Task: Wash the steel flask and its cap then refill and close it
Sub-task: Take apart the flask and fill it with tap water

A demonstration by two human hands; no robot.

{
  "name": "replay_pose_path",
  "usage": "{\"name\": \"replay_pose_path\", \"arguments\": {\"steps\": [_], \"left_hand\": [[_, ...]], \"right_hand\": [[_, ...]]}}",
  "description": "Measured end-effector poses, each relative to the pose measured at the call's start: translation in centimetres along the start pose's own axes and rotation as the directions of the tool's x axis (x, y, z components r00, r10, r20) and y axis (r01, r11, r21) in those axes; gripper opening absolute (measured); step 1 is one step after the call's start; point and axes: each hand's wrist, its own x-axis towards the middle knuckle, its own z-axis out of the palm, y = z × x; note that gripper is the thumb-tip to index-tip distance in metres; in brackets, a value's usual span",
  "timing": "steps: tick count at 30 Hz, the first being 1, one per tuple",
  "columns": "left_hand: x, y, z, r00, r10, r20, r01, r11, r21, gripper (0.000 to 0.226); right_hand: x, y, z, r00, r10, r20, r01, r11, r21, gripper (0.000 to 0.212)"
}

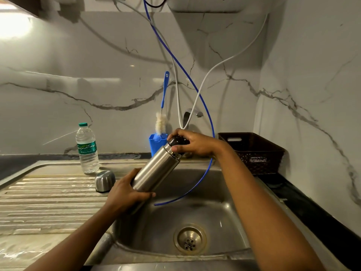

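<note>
Tilted above sink basin (224, 212): steel flask (156, 169) wrapped by left hand (125, 194) fingers, black stopper (175, 140) clasped by right hand (192, 142) fingers. Left of sink basin: steel cap (104, 180).

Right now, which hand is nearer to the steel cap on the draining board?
Left. The left hand holds the bottom of the flask just beside the cap; the right hand grips the black stopper at its top, farther away.
</note>
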Motion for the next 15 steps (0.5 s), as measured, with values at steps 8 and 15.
{"name": "replay_pose_path", "arguments": {"steps": [8,15], "left_hand": [[0.1,0.0,0.4,1.000,-0.005,0.009,0.005,1.000,0.008,0.083],[0.1,-0.2,0.3,1.000,-0.020,-0.009,0.019,0.996,-0.082,0.077]], "right_hand": [[0.3,-1.6,0.7,0.911,0.288,-0.295,-0.331,0.937,-0.109,0.073],[0.7,-1.2,0.9,0.971,0.142,-0.191,-0.100,0.971,0.215,0.041]]}}
